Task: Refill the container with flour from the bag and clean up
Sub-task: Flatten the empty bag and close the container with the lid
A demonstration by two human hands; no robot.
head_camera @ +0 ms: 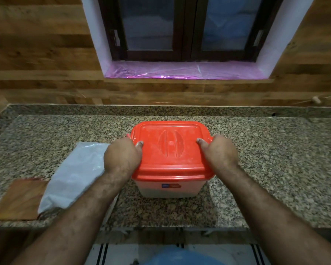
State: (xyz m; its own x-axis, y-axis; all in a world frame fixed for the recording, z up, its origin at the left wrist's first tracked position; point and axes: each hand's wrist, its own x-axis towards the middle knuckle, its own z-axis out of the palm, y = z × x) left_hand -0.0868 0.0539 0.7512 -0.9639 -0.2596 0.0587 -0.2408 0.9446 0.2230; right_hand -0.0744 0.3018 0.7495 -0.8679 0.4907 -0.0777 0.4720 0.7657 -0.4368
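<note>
Speckled granite table (256, 169) under a dark window carries one clear container (169, 189) at its middle, its single red lid (170, 148) on. Left hand (122, 155) and right hand (219, 153) each grip a lid edge, thumbs on top, fingers curled under. Whether it is coming off or being pressed shut is unclear; either way, even pressure on both sides keeps it level. One pale plastic bag (73, 175) lies flat just left, beside one wooden board (19, 199).

My fingers were hidden behind the lid (170, 146). My left arm covered part of the bag (75, 173). The box's label (170, 186) was too small to read.
</note>
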